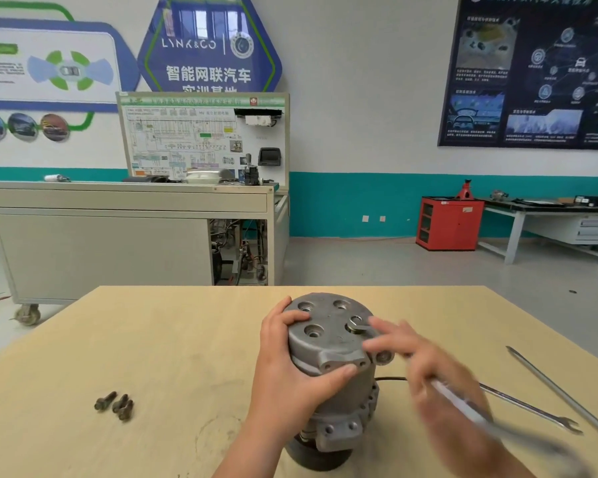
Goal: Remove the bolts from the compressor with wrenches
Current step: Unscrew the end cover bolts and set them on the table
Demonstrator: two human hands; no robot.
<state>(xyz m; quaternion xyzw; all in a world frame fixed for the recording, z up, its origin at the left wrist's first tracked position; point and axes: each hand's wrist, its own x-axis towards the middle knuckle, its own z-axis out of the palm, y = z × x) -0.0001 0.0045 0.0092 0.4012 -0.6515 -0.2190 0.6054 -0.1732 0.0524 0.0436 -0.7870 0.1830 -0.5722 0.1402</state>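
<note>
Compressor [328, 343] sits braced by the left hand [287, 374], fingers clamped round its top against wrench [357, 326] torque; fingers of the right hand [439, 384], just behind the ring, blur, grip unclear.

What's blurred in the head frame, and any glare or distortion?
Head view: right hand and the wrench shaft through it are motion-smeared, grip unreadable; the ring end on the compressor is sharper. Head view: left hand and loose bolts crisp. Head view: even light, soft shadows, no glare; wide-angle lean at the edges, e.g. the wall poster.
</note>
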